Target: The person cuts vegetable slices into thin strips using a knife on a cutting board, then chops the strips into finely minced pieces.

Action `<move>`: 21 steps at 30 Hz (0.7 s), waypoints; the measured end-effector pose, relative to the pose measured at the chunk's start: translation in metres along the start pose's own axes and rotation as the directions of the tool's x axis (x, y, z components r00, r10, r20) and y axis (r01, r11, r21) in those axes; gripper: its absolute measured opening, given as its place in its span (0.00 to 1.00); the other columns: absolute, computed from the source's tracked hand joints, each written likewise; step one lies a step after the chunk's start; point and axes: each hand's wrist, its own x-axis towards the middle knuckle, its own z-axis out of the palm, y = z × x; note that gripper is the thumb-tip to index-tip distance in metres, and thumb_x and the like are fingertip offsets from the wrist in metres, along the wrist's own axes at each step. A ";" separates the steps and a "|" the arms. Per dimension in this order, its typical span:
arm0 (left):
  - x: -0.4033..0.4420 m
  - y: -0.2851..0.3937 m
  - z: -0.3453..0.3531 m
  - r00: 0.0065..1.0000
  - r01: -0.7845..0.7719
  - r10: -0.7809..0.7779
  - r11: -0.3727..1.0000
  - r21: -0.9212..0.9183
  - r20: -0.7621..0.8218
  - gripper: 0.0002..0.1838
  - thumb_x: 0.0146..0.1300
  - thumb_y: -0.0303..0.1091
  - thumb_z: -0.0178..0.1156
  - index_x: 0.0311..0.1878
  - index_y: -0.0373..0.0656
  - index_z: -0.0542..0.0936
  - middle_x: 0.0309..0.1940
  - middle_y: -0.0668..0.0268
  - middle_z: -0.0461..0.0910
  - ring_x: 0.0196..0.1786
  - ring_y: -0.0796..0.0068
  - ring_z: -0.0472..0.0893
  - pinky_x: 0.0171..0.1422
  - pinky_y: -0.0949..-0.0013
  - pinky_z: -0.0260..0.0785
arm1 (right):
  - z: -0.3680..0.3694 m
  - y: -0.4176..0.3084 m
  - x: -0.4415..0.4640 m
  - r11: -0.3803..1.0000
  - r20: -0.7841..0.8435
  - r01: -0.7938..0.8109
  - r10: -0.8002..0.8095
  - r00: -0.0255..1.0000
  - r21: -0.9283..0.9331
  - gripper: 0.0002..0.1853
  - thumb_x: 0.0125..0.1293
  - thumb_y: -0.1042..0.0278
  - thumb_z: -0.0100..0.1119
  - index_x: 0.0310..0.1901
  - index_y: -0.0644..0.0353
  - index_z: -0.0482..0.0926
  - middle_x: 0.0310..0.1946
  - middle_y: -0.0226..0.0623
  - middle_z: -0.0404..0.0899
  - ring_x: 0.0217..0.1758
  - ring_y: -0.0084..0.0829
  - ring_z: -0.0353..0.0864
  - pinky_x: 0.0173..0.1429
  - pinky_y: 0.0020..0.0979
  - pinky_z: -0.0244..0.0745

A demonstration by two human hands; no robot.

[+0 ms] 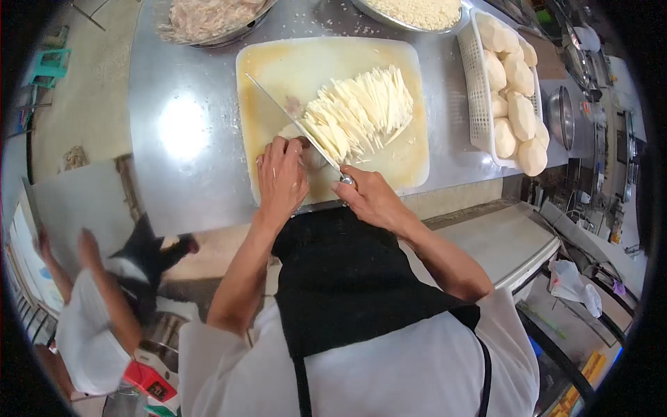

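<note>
Over the person's head, looking down, I see the right hand at the cutting board's five o'clock, wrapped round the handle of a knife slanting between ten and eleven. At seven, the left hand, fingers curled, holds a pale piece, largely hidden, beside the blade. Pale strips lie heaped toward two; a basket of peeled potatoes sits at three.

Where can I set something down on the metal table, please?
The metal table is mostly bare left of the cutting board; a narrow gap lies between board and white basket. Crowded: around left hand, right hand, knife and pale strips.
</note>
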 end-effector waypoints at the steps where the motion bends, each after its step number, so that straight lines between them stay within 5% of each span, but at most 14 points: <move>1: -0.001 0.002 0.000 1.000 0.006 -0.006 1.000 -0.008 0.001 0.20 0.54 0.20 0.58 0.51 0.43 0.80 0.42 0.55 0.73 0.48 0.48 0.76 0.50 0.48 0.64 | -0.004 -0.009 -0.008 0.998 0.032 -0.062 0.062 0.998 0.002 0.22 0.77 0.55 0.59 0.49 0.72 0.78 0.27 0.62 0.79 0.35 0.64 0.83 0.45 0.53 0.76; 4: -0.005 0.002 0.001 0.999 0.033 -0.033 0.999 -0.013 0.002 0.20 0.54 0.20 0.58 0.51 0.43 0.79 0.43 0.55 0.73 0.49 0.48 0.76 0.50 0.48 0.64 | -0.005 -0.024 -0.025 0.995 0.008 -0.087 0.087 0.996 0.051 0.21 0.76 0.56 0.60 0.49 0.72 0.78 0.28 0.63 0.80 0.36 0.64 0.83 0.46 0.53 0.76; 7: -0.003 -0.001 0.004 1.000 0.030 -0.030 0.999 -0.014 0.005 0.20 0.54 0.20 0.58 0.52 0.43 0.79 0.43 0.54 0.73 0.49 0.48 0.76 0.50 0.48 0.64 | 0.021 0.029 0.011 0.966 -0.122 0.239 -0.250 0.961 -0.097 0.28 0.79 0.57 0.58 0.65 0.77 0.76 0.20 0.43 0.78 0.20 0.30 0.78 0.31 0.36 0.75; 10: -0.002 0.000 0.002 0.999 0.034 -0.034 0.998 -0.045 0.002 0.18 0.55 0.20 0.58 0.50 0.42 0.78 0.43 0.55 0.74 0.49 0.48 0.76 0.50 0.48 0.64 | 0.001 -0.006 -0.006 0.994 0.021 -0.105 0.104 0.994 0.039 0.22 0.77 0.57 0.59 0.56 0.74 0.79 0.32 0.67 0.82 0.38 0.63 0.85 0.49 0.52 0.78; 16: -0.001 -0.003 0.005 0.999 0.036 -0.038 0.997 -0.063 -0.019 0.16 0.56 0.20 0.57 0.49 0.41 0.79 0.43 0.55 0.74 0.48 0.48 0.76 0.49 0.48 0.64 | 0.016 0.014 0.004 0.998 -0.051 0.061 -0.062 0.997 -0.027 0.23 0.77 0.57 0.58 0.57 0.74 0.79 0.33 0.68 0.82 0.40 0.63 0.86 0.50 0.51 0.78; 19: -0.004 -0.005 0.006 0.999 0.028 -0.031 0.996 -0.088 -0.029 0.16 0.56 0.20 0.56 0.49 0.41 0.79 0.42 0.55 0.75 0.48 0.48 0.77 0.50 0.48 0.64 | 0.003 -0.007 -0.007 0.994 0.062 -0.107 0.105 0.993 0.031 0.25 0.77 0.56 0.58 0.58 0.76 0.78 0.33 0.67 0.82 0.40 0.62 0.86 0.49 0.49 0.79; 21: -0.001 -0.002 0.002 0.998 0.044 -0.047 0.995 -0.095 -0.035 0.16 0.57 0.20 0.56 0.49 0.41 0.79 0.42 0.55 0.75 0.48 0.48 0.77 0.50 0.48 0.64 | -0.003 -0.019 -0.014 0.996 0.041 -0.075 0.073 0.996 0.048 0.26 0.77 0.55 0.58 0.58 0.76 0.78 0.33 0.67 0.82 0.38 0.61 0.86 0.49 0.48 0.79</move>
